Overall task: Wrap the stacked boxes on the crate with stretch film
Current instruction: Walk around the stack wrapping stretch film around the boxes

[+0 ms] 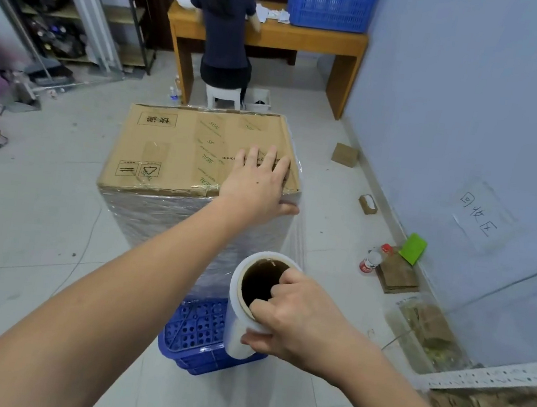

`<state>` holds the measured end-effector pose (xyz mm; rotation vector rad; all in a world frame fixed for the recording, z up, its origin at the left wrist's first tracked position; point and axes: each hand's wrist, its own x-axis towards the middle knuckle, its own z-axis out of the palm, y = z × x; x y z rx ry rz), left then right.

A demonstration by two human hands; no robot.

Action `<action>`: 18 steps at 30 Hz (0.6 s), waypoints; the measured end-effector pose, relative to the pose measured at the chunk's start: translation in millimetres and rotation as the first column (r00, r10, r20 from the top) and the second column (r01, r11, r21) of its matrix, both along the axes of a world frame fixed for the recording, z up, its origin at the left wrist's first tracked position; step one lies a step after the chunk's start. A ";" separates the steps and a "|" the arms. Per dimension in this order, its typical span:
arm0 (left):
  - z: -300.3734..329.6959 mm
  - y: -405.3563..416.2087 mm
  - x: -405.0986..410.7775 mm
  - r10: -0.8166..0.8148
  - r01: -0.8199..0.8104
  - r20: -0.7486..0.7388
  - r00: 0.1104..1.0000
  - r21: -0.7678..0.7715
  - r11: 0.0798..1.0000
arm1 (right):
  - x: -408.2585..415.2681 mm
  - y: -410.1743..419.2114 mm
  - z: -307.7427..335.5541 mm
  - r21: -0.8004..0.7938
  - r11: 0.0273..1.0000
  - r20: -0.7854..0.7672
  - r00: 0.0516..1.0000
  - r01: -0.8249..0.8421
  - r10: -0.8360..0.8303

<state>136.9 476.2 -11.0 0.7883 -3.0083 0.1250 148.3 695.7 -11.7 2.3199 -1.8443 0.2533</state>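
Risk, film: the stretch of film (296,237) running from the roll up to the stack's near right corner looks thin; I judge it could tear or neck down if I pull too hard with the roll tilted.
Risk, stack: the load stands tall on a small crate; a sideways tug could shift the top box or tip the stack unless my left hand braces it.
Risk, footing: a cord on the floor at 5 o'clock could catch my feet if I step round that side.
Left hand (258,181): fingers straight and spread, palm flat on the top box at its 4 o'clock corner, thumb over the edge; it grips nothing.
Right hand (297,318): curled round the upper end of the roll (247,305), fingertips hooked into the cardboard core, thumb under the outside.
Stacked boxes (198,154): straight ahead at 12 o'clock, sides already covered in film, top bare.
Crate (197,333): blue, beneath the stack, just left of the roll.
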 end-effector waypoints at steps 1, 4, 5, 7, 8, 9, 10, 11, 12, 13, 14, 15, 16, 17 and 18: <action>-1.1 1.4 1.1 0.000 0.000 -0.005 1.000 0.000 1.000 | 1.8 0.6 -1.4 0.012 1.000 0.007 1.000 -0.022 0.022; 0.7 4.9 3.7 0.004 -0.004 0.006 1.000 0.026 1.000 | 2.6 4.2 -4.0 0.036 0.997 0.034 0.998 -0.062 0.061; 2.7 5.3 3.9 0.004 -0.004 0.008 1.000 0.047 0.999 | 1.8 5.4 -3.1 0.043 0.997 0.039 0.997 -0.066 0.064; 8.5 4.0 3.9 0.000 -0.001 0.015 1.000 0.086 0.996 | 0.5 6.8 -0.1 0.055 0.996 0.040 0.997 -0.071 0.069; 12.0 2.8 4.2 -0.004 0.003 0.014 1.000 0.108 0.994 | 0.3 6.6 0.9 0.052 0.996 0.039 0.997 -0.076 0.074; 16.6 1.9 5.4 -0.013 0.012 0.007 1.000 0.140 0.990 | 0.8 6.4 2.2 0.051 0.996 0.042 0.996 -0.079 0.077; 22.3 1.0 8.2 -0.024 0.025 -0.008 1.000 0.182 0.983 | 1.8 6.6 3.0 0.053 0.995 0.048 0.995 -0.085 0.082; 28.0 -0.9 11.9 -0.041 0.045 -0.022 0.999 0.226 0.973 | 2.3 6.2 2.8 0.053 0.994 0.049 0.995 -0.091 0.088; 33.4 -3.6 17.6 -0.068 0.072 -0.025 0.997 0.263 0.962 | 3.0 5.6 2.6 0.056 0.994 0.046 0.995 -0.095 0.092; 37.4 -7.9 25.0 -0.098 0.099 -0.017 0.995 0.289 0.952 | 3.9 5.4 3.4 0.071 0.993 0.043 0.995 -0.097 0.094; 40.1 -13.6 33.1 -0.126 0.120 0.003 0.992 0.297 0.947 | 5.0 5.3 5.2 0.090 0.992 0.033 0.996 -0.088 0.085; 41.4 -20.5 41.5 -0.145 0.129 0.035 0.989 0.294 0.947 | 6.1 5.5 7.4 0.113 0.991 0.022 0.998 -0.066 0.064; 41.3 -28.7 50.0 -0.156 0.128 0.076 0.985 0.285 0.950 | 8.0 6.1 10.2 0.135 0.990 0.011 0.999 -0.033 0.032; 40.9 -37.9 58.5 -0.162 0.126 0.113 0.980 0.275 0.953 | 11.8 7.1 14.3 0.152 0.988 0.000 1.000 0.010 -0.010; 39.4 -47.4 66.7 -0.169 0.129 0.137 0.976 0.263 0.956 | 16.7 7.9 17.1 0.160 0.986 -0.007 0.999 0.052 -0.052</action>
